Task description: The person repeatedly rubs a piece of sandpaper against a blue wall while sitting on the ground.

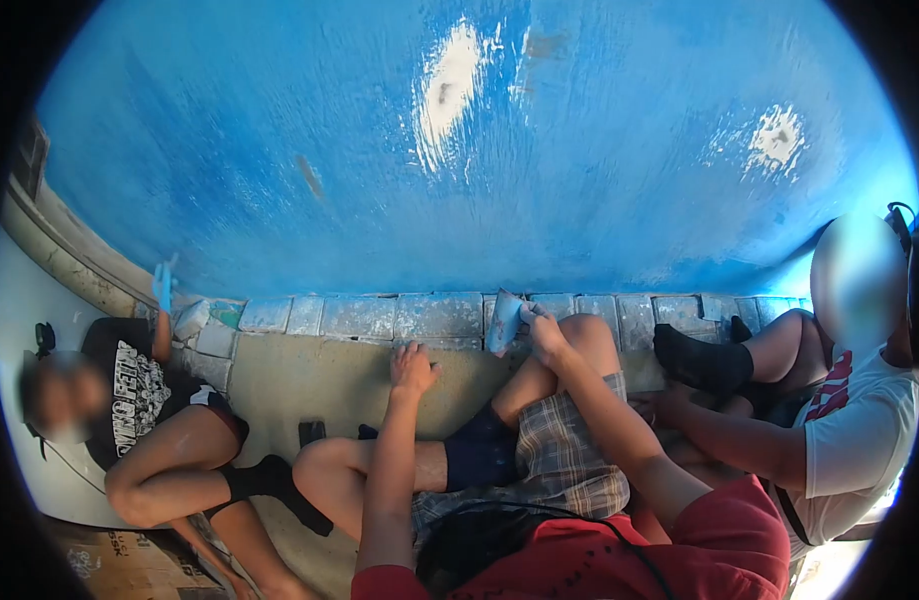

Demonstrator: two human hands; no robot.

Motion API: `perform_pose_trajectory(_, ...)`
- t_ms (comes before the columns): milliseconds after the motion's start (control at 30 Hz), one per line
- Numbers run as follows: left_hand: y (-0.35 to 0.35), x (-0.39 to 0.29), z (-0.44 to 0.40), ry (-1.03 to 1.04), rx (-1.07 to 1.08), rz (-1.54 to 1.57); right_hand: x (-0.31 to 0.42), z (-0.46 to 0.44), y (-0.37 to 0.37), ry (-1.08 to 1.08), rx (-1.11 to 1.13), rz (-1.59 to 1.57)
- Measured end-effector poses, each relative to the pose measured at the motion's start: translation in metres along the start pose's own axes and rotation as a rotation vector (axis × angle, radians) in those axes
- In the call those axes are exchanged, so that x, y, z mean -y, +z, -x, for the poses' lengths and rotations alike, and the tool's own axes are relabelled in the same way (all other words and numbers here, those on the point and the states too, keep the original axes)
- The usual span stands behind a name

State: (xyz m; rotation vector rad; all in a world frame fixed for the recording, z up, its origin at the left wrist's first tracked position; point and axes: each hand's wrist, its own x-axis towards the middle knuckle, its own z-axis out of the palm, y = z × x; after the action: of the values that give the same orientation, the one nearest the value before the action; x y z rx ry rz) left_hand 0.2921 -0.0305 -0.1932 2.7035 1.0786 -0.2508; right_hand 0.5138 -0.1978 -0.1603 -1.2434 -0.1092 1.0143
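Observation:
My right hand (545, 332) is closed around a pale piece smeared with blue paint (504, 322), held upright near my raised knee, just in front of the tiles. Whether this piece is a folded sheet or a small container I cannot make out. My left hand (414, 368) rests palm down on the tan floor (289, 385), fingers stretched toward the tile edge, holding nothing. Beyond both hands rises a wall (329, 220) of wet-looking blue paint, with whitish shiny patches on it.
Worn grey tiles (439, 315) line the wall's foot. On the left sits a person whose blue-gloved hand (162, 287) is raised near the wall. Another person in a white shirt (849, 440) sits close on my right. Cardboard (129, 565) lies at the lower left.

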Motion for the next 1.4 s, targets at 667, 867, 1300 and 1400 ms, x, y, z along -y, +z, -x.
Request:
perform_pose_trajectory(667, 0.005, 0.011, 0.001, -0.040, -0.144, 0.321, 0.009, 0.000, -0.006, 0.058, 0.012, -0.182)
perform_pose_trajectory(867, 0.002, 0.016, -0.001, -0.063, -0.054, 0.370, 0.007, -0.001, -0.007, 0.042, 0.009, -0.232)
perform_pose_trajectory(1300, 0.013, 0.020, -0.010, -0.060, 0.072, 0.240, 0.002, -0.006, -0.012, 0.023, 0.017, -0.238)
perform_pose_trajectory(1400, 0.015, 0.022, -0.005, -0.048, 0.001, 0.254, -0.005, -0.007, -0.015, 0.010, 0.011, -0.188)
